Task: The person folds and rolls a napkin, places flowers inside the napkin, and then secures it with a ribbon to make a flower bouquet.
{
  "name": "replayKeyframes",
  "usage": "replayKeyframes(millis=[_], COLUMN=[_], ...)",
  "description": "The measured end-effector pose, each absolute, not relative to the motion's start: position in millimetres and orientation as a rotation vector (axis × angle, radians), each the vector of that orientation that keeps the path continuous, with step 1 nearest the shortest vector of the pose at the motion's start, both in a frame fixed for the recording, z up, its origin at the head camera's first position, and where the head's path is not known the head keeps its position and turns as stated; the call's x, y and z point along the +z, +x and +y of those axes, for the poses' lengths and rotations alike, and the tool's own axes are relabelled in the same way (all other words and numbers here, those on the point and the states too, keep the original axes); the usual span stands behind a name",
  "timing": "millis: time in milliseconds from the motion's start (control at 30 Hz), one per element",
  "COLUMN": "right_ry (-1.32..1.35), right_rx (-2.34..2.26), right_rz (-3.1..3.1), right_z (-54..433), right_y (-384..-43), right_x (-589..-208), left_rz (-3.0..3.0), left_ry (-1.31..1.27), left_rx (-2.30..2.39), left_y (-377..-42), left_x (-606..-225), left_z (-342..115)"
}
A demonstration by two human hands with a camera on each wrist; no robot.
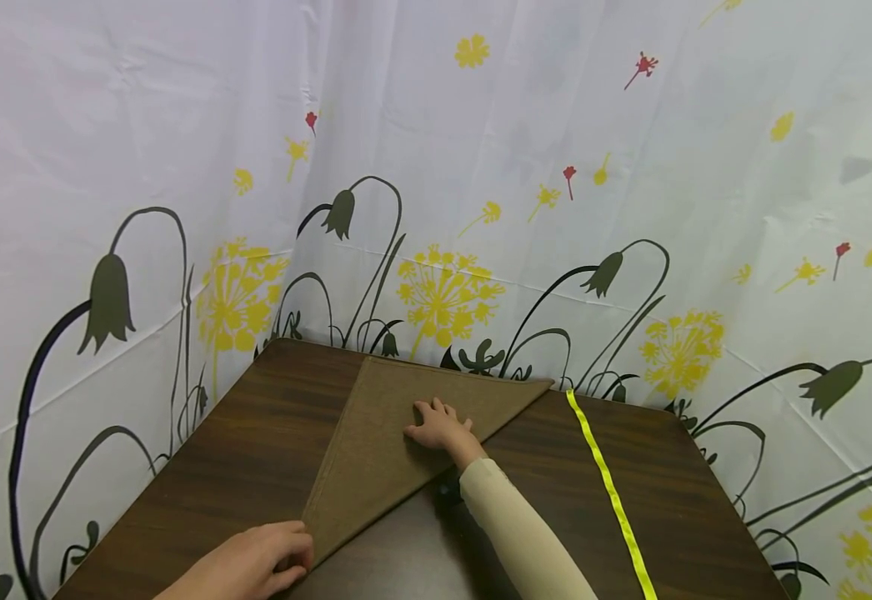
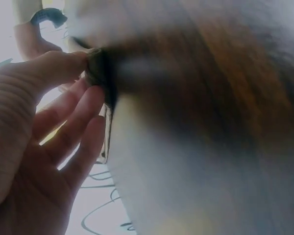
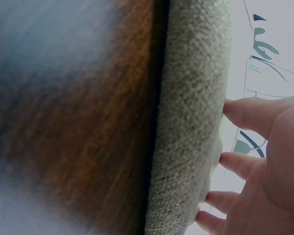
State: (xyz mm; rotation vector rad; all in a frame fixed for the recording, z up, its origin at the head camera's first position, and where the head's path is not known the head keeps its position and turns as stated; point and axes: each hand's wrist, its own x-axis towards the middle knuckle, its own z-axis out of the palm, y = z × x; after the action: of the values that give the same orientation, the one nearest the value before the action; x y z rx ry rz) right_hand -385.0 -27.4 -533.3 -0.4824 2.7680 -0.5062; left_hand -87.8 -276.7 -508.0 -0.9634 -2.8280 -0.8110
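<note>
A brown cloth (image 1: 376, 467), folded into a triangle, lies flat on the dark wooden table. Its long slanting folded edge faces the right arm, and one tip points to the far right. At the near corner my left hand (image 1: 252, 557) pinches the fabric; the left wrist view shows the thumb and a fingertip meeting on the cloth corner (image 2: 95, 68). My right hand (image 1: 438, 427) rests on the middle of the triangle with fingers spread. In the right wrist view its fingertips (image 3: 234, 108) touch the top of the thick, woven cloth edge (image 3: 191, 107).
A yellow tape strip (image 1: 610, 487) runs along the right part of the wooden table (image 1: 699, 492), from the back edge towards the front. Behind the table hangs a white curtain (image 1: 421, 108) printed with flowers, close against the back edge and both sides.
</note>
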Motion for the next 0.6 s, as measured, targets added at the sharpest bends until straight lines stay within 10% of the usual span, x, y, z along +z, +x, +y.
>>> replayKeyframes(millis=[600], right_ry=[-0.476], right_rx=[-0.489], right_rz=[2.772], right_z=[-26.3], right_y=[-378.5], right_x=[-524.9], left_rz=[-2.796], left_ry=[-1.043], left_rx=[-0.674], left_y=[-89.1], left_x=[-510.0], left_z=[-284.0])
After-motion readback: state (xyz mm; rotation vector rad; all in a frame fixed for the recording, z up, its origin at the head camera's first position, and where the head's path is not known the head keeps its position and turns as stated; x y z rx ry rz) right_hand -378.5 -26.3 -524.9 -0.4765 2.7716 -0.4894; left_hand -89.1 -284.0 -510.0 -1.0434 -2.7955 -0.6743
